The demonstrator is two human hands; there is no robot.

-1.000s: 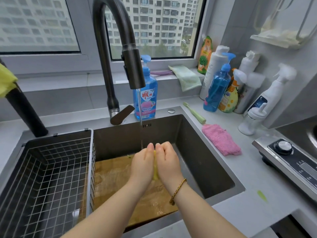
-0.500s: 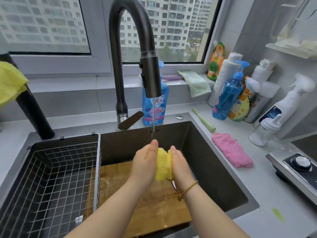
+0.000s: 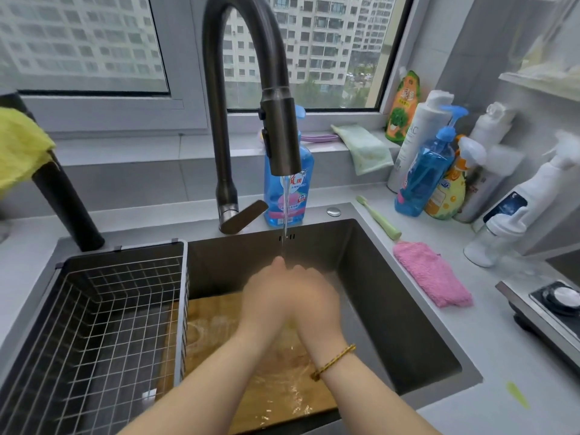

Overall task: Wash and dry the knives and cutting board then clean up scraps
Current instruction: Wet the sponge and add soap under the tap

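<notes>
— Head view: where are the hands seen?

— Both are pressed together under the water stream from the faucet [image 3: 276, 133], over the sink [image 3: 392, 293]. The left hand [image 3: 266, 296] is laid against the right hand [image 3: 314, 299]; a bracelet [image 3: 332, 361] is worn on the right wrist.

— Is anything gripped by the fingers?

— That cannot be told; motion blur hides what, if anything, is clasped between the palms.

— And the board?

— The board [image 3: 219, 328] is lain flat in the sink bottom, wetted, below the hands and just beside the wire basket [image 3: 103, 324]. A pink cloth [image 3: 431, 273] is left on the counter [image 3: 489, 365], right of the sink.
</notes>
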